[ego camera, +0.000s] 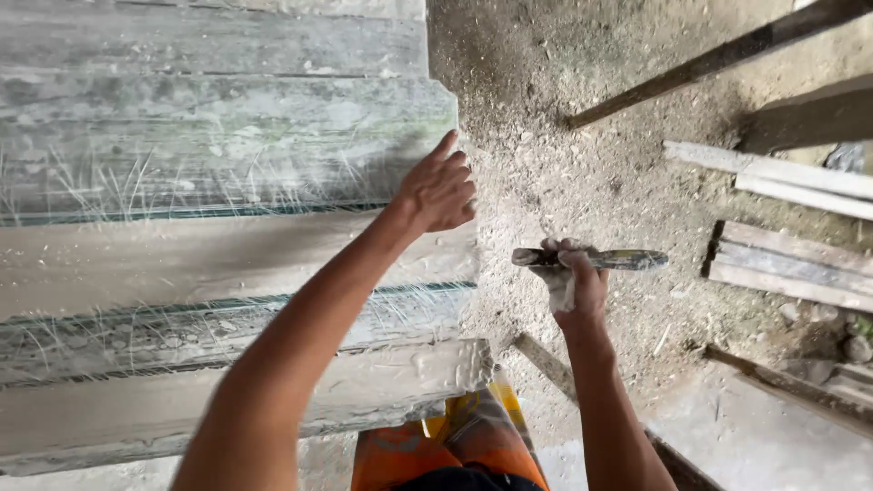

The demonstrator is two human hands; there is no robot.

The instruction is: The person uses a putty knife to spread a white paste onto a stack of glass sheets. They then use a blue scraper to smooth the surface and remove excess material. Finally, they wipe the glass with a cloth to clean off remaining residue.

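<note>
Left hand point(441, 191), fingers loosely curled, is being pressed against the edge of the stacked grey boards point(209, 227); splinters could be driven in. A plaster-caked trowel point(596, 259) is being gripped in the right hand point(575, 282) over the dirt floor point(591, 155); it could be dropped.

Stacked planks point(209, 182) fill the left side, with the left hand point(439, 191) resting on their right edge, the right hand point(575, 284) holding a tool point(600, 260) just to the right over the dirt floor point(600, 136), and loose boards point(782, 223) lying farther right.
</note>
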